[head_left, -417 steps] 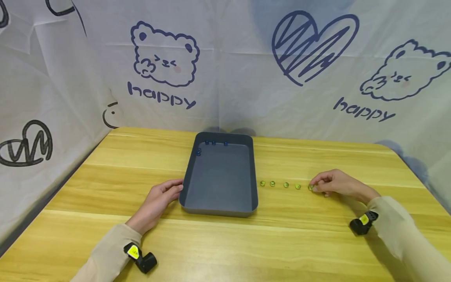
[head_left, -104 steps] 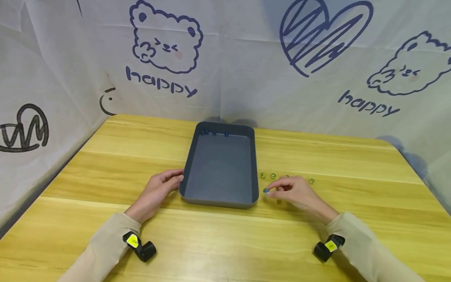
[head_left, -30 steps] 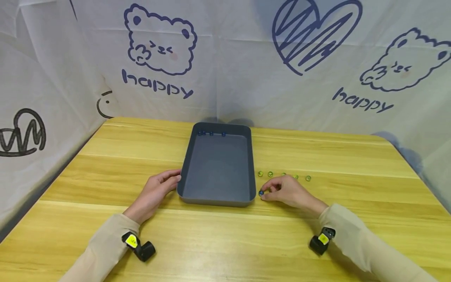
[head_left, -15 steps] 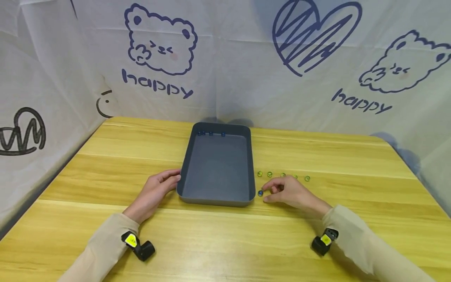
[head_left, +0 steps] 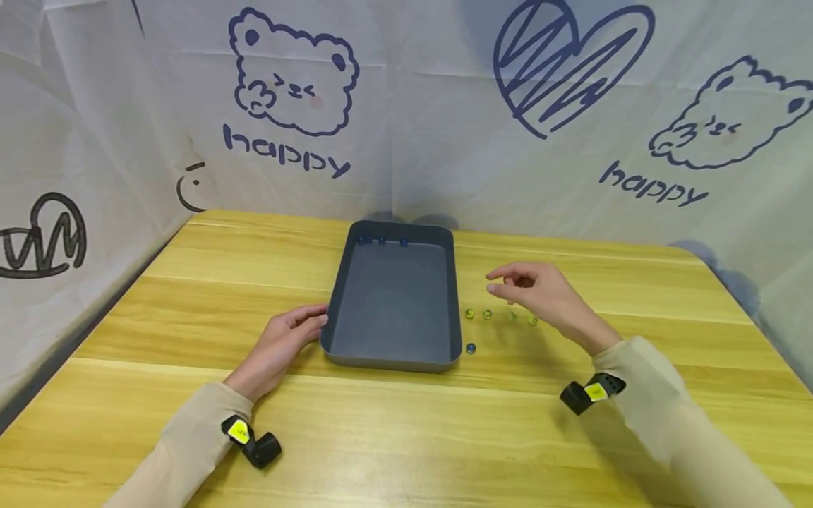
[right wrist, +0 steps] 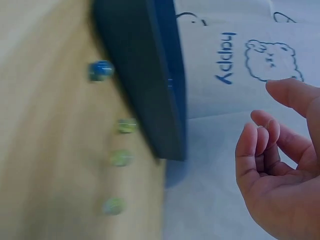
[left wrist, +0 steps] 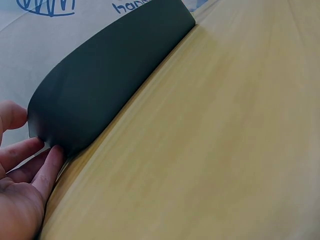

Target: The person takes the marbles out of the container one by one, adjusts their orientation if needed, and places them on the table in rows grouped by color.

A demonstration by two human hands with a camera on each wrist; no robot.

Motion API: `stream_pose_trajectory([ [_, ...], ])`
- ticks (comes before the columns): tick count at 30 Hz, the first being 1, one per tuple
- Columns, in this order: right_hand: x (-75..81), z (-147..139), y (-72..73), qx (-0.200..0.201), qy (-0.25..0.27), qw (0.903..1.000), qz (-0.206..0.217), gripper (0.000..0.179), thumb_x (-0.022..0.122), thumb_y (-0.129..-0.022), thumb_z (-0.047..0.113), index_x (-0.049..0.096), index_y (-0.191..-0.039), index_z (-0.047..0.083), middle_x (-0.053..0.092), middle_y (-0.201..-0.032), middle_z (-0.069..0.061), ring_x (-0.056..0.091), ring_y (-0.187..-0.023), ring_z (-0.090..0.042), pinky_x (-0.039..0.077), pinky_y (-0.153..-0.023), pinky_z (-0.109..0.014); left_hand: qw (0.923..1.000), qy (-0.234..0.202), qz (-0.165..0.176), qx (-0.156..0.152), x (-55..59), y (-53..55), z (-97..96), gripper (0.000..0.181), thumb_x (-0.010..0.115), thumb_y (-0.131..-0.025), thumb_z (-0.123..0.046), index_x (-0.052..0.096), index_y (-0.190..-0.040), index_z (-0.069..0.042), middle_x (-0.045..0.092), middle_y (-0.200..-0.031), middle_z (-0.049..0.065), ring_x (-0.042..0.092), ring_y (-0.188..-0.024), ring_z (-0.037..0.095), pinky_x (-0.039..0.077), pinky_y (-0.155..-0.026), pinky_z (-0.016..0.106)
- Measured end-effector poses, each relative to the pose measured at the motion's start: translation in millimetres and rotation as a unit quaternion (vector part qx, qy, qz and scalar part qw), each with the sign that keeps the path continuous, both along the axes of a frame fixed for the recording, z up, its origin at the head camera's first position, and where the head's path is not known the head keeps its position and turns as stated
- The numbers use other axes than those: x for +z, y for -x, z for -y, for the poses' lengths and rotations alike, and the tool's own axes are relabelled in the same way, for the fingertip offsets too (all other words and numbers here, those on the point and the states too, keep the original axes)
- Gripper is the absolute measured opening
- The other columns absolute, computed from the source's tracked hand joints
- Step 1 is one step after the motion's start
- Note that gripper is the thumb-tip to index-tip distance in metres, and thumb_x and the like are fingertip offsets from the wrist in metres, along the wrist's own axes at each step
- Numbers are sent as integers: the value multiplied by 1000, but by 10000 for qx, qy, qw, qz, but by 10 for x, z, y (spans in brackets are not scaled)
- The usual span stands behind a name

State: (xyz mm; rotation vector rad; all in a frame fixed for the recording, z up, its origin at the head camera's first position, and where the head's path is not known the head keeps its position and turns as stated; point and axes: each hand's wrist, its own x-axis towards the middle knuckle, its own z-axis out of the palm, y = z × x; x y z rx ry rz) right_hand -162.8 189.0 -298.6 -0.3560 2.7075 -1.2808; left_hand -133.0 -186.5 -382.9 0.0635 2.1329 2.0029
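Observation:
In the head view, my left hand [head_left: 282, 346] rests its fingertips against the outer left side of a dark grey rectangular tray [head_left: 452, 303]. The left wrist view shows its fingers [left wrist: 52, 170] touching the tray's lower corner. My right hand [head_left: 540, 293] is raised over the table to the right of the tray, holding nothing, thumb and index finger apart. Below it, a blue glass marble [head_left: 471, 348] lies on the table close to the tray's front right corner. A row of green-yellow marbles [head_left: 487, 315] runs rightward from the tray's side; its right end is hidden by the hand.
Several dark blue marbles [head_left: 382, 241] sit inside the tray along its back wall, towards the left. The wooden table [head_left: 406, 437] reaches a white cloth backdrop [head_left: 425, 148] with bear and heart drawings behind and at the left.
My right hand released the blue marble it pinched a second ago and rose away towards the back. The marble stays beside the tray. My left hand has kept its place.

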Motion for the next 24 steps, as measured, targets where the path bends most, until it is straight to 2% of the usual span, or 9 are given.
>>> stream_pose_trajectory([
  [4, 170, 99, 94, -73, 142, 9998, -70, 38, 64, -95, 31, 65, -123, 6, 60, -93, -10, 56, -84, -24, 49, -73, -33, 10000, -18, -23, -7, -1, 3, 5, 49, 50, -102, -19, 41, -142, 8, 42, -143, 24, 46, -127, 32, 42, -103, 29],
  [8, 296, 253, 225, -127, 418, 9990, -76, 39, 63, -94, 35, 66, -122, 9, 63, -115, -8, 57, -95, -24, 48, -84, -37, 10000, 7, -3, -8, -11, 5, 7, 50, 51, -102, -20, 41, -142, 7, 42, -144, 23, 46, -127, 32, 41, -104, 31],
  [10, 347, 349, 304, -101, 581, 9982, -109, 38, 63, -95, 34, 66, -123, 9, 62, -120, -7, 56, -100, -23, 48, -87, -38, 10000, -1, 3, -19, -20, 7, 8, 50, 51, -102, -20, 41, -142, 7, 42, -144, 23, 46, -127, 32, 41, -104, 31],
  [18, 479, 701, 634, -236, 1106, 9934, -167, 36, 65, -94, 30, 66, -123, 10, 63, -116, -7, 56, -102, -21, 50, -89, -37, 10000, -50, -35, -24, -43, 14, 12, 49, 51, -102, -20, 41, -142, 8, 42, -143, 24, 47, -127, 33, 41, -104, 32],
  [21, 472, 783, 763, -345, 1317, 9906, -116, 35, 66, -93, 28, 67, -121, 6, 63, -119, -7, 55, -102, -22, 49, -89, -36, 10000, -31, -45, -8, -46, 16, 13, 49, 51, -102, -19, 41, -141, 8, 43, -143, 24, 47, -127, 33, 41, -104, 31],
  [24, 399, 840, 914, -319, 1612, 9864, -57, 33, 67, -93, 23, 67, -119, 2, 62, -121, -10, 54, -103, -22, 50, -88, -36, 10000, -18, -74, 17, -50, 14, 8, 48, 51, -101, -19, 43, -140, 8, 44, -142, 24, 48, -126, 32, 42, -103, 31],
])
